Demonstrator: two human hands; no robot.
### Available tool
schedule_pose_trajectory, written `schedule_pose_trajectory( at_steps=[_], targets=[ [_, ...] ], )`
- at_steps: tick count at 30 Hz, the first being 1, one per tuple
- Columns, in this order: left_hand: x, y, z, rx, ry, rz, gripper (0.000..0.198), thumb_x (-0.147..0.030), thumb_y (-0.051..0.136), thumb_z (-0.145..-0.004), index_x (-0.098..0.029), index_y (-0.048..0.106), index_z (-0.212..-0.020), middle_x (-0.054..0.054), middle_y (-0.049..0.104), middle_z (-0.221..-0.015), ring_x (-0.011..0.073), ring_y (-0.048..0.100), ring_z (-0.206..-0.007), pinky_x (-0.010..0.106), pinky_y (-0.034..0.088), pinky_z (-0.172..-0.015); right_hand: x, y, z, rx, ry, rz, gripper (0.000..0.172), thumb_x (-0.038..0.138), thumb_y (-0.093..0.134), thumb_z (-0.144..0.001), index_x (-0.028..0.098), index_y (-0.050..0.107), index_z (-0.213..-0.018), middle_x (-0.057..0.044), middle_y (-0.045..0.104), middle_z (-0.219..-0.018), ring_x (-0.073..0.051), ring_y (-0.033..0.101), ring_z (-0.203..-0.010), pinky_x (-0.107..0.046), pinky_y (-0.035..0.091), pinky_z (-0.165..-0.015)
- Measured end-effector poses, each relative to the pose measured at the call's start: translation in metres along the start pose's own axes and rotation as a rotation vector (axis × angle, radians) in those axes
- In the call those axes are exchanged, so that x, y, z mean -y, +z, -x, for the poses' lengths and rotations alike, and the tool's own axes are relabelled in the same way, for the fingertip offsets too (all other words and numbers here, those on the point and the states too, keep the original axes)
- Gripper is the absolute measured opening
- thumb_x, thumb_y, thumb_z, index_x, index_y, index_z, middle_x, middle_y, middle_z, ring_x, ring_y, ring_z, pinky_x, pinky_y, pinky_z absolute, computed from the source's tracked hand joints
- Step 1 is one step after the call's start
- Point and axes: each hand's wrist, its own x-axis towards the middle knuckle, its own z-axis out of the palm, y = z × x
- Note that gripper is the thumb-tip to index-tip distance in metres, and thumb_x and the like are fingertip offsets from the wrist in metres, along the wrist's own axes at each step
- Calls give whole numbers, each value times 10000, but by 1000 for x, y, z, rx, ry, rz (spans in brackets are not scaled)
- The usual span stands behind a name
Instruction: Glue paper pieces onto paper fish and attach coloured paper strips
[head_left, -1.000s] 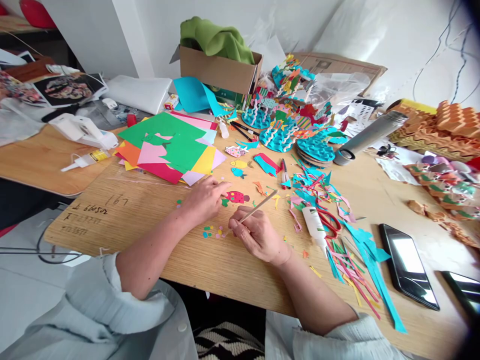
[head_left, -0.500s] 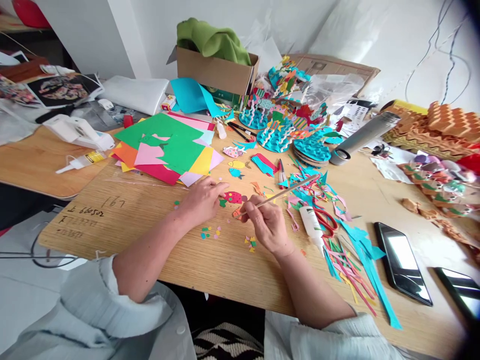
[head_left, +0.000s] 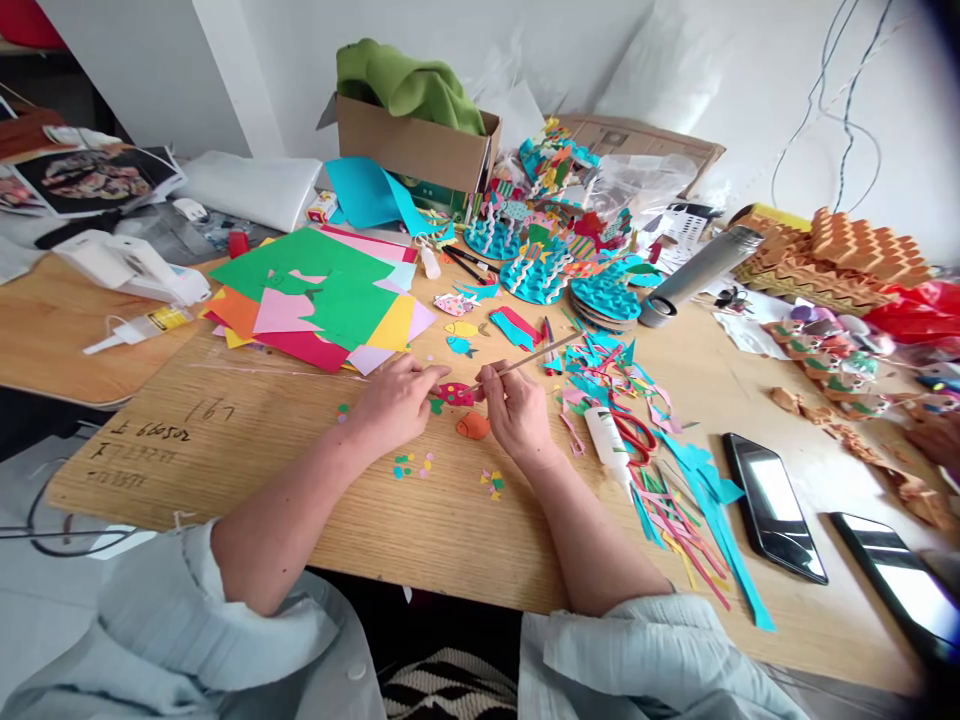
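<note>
A red paper fish [head_left: 456, 394] with small spots lies on the wooden table between my hands. My left hand [head_left: 396, 402] rests on the table, its index finger stretched to the fish's green tail end. In my right hand [head_left: 517, 412], a thin wooden stick [head_left: 541, 353] is pinched between thumb and fingers. The stick's lower tip reaches the red fish; its other end points up to the right. Just below is an orange paper fish [head_left: 472, 427]. Small paper dots [head_left: 405, 467] and tiny cut pieces [head_left: 493, 482] lie nearer to me.
Coloured paper sheets [head_left: 330, 290] are stacked at left. To the right lie a white glue bottle [head_left: 606, 440], red-handled scissors [head_left: 637, 440], paper strips and two phones [head_left: 776, 510]. Blue decorated discs [head_left: 536, 280] and a metal tube [head_left: 701, 275] stand behind. Another person's hand [head_left: 934, 435] shows at right.
The stick's tip has moved from beside the orange fish up to the red fish, uncovering the orange fish. The view has turned slightly right, bringing another person's hand into its edge.
</note>
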Motion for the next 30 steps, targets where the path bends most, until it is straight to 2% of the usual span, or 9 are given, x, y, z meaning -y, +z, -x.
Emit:
schedule_pose_trajectory(
  at_steps=[14,30],
  targets=[
    [-2,-2,0,4,0,-13,538,-16,504,-757,-167,596,-1266,76,668,-938,235,594,-1016,363,515,-906,-4,5,-2,-3,-44,-9,357,402,359,-1014,222,513,-747,-54,650,-723,-161,619,-635,-289,470,-626],
    [0,1,0,-13,8,-38,530,-28,509,-763,-171,602,-1265,78,671,-934,243,595,-1009,371,518,-899,-4,5,-3,32,-54,32,329,362,361,-1008,225,500,-743,-71,654,-737,-177,621,-663,-301,469,-645]
  ],
)
